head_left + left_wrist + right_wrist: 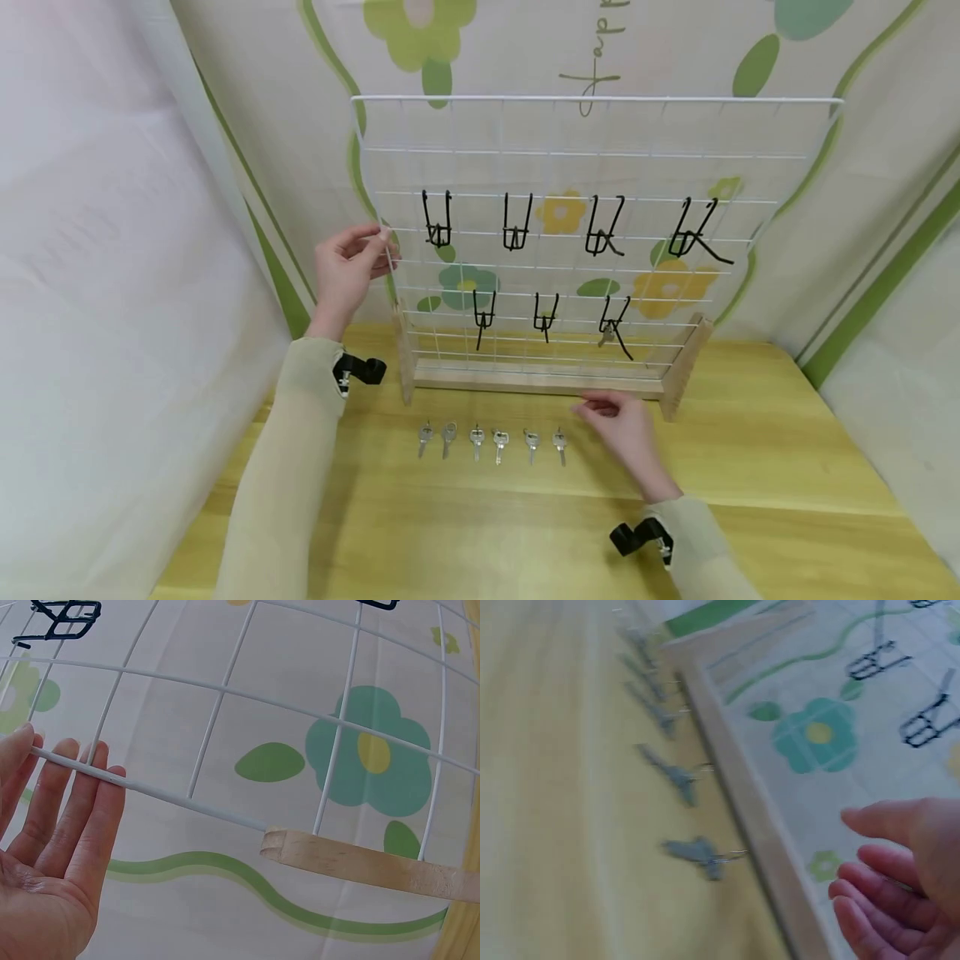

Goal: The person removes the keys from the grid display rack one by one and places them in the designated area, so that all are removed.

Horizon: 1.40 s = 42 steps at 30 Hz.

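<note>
My left hand [348,271] holds the left side wire of a white wire grid rack [597,99], thumb on one side and fingers on the other. Near the rack's wooden base, my right hand [626,429] hovers with loosely bent fingers and nothing in them. Several silver keys [500,446] with small rings lie in a row on the table, left of that hand. One key [607,335] hangs from the right black hook [615,317] of the lower row. In the right wrist view, blurred keys [681,780] lie beside the base.
More black hooks [516,225] are clipped to the grid in two rows, some with prongs jutting forward. Wooden feet [686,367] support the rack on the wood-grain table [465,533]. Behind it hangs a flower-printed cloth [645,62], and pale cloth [97,250] stands at the left.
</note>
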Each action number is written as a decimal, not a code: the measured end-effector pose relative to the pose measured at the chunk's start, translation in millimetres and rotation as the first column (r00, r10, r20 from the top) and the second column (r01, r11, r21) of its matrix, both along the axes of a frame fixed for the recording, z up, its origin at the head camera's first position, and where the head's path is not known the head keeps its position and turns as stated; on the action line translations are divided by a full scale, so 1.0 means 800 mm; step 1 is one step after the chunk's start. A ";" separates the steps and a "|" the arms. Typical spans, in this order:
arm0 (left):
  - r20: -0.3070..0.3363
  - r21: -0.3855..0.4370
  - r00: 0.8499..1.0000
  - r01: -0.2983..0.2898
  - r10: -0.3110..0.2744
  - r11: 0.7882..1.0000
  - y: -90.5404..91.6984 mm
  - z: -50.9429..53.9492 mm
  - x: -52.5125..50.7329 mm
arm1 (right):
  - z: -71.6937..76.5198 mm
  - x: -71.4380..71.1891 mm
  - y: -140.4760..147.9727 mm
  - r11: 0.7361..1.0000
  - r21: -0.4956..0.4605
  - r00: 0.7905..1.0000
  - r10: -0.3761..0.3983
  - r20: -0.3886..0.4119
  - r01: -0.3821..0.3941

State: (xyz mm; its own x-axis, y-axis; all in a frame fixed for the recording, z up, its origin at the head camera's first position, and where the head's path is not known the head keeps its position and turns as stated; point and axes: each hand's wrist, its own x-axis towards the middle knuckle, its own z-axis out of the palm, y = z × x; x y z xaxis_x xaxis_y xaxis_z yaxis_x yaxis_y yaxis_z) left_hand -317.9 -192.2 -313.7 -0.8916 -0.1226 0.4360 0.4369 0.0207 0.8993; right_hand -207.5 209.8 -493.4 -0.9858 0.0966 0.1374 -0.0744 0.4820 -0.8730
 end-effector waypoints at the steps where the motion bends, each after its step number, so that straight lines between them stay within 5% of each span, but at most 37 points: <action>1: 0.005 -0.005 1.000 -0.004 0.004 1.000 0.000 -0.002 0.001 | 0.007 -0.001 0.005 0.999 -0.025 0.999 -0.025 -0.035 0.024; 6: 0.002 -0.013 1.000 -0.009 0.009 1.000 0.001 -0.006 0.004 | 0.046 -0.014 0.022 0.981 -0.142 0.964 -0.162 -0.212 0.134; 9: 0.006 0.003 1.000 -0.007 0.007 1.000 0.001 -0.005 0.005 | 0.060 -0.027 0.027 0.973 -0.174 0.949 -0.195 -0.247 0.154; 21: -0.009 0.019 1.000 -0.005 0.005 1.000 0.003 -0.002 0.001 | 0.083 -0.057 0.026 0.955 -0.230 0.953 -0.232 -0.197 0.185; 42: -0.003 0.027 1.000 0.005 -0.004 1.000 0.003 -0.003 -0.001 | 0.085 -0.063 0.019 0.905 -0.407 0.964 -0.209 -0.165 0.127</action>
State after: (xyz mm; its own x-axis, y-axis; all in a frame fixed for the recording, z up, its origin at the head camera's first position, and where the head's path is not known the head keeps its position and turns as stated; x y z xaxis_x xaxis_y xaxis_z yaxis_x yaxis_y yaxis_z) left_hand -318.3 -190.1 -316.2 -0.8909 -0.1302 0.4351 0.4395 -0.0054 0.8982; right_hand -258.1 225.0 -425.7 -0.9057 0.3449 0.2466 -0.2151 0.1276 -0.9682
